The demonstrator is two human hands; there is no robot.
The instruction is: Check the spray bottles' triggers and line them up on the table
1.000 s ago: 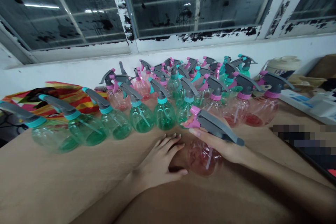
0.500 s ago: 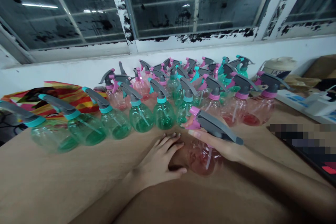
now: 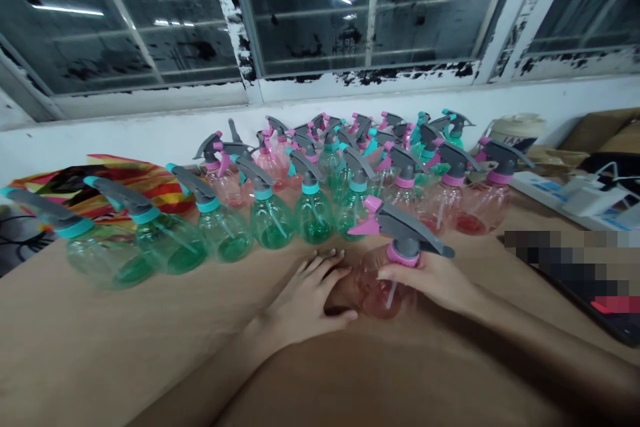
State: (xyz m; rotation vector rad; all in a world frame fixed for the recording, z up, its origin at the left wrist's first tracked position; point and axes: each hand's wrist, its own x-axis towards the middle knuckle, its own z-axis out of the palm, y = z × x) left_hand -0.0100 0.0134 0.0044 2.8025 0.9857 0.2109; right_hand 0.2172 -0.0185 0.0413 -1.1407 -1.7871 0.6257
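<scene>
A pink spray bottle [image 3: 383, 290] with a grey and pink trigger head stands upright in front of me, its nozzle pointing left. My right hand [image 3: 433, 280] is wrapped round its neck and upper body from the right, thumb in front; the other fingers are hidden behind the bottle. Just left of it, my left hand [image 3: 313, 293] lies on the tabletop with fingers spread, holding nothing. Beyond my hands runs a row of green spray bottles [image 3: 273, 220] with turquoise collars, and pink spray bottles [image 3: 483, 207] continue the row on the right.
More pink and green bottles crowd behind, towards the white wall. A colourful striped bag [image 3: 110, 193] lies at the left. On the right are a white power strip [image 3: 560, 197], a dark flat device [image 3: 565, 287] partly blurred out, and a beige container [image 3: 517, 130].
My right hand has shifted from the trigger head down to the bottle's neck and upper body. The left hand stays flat on the table.
</scene>
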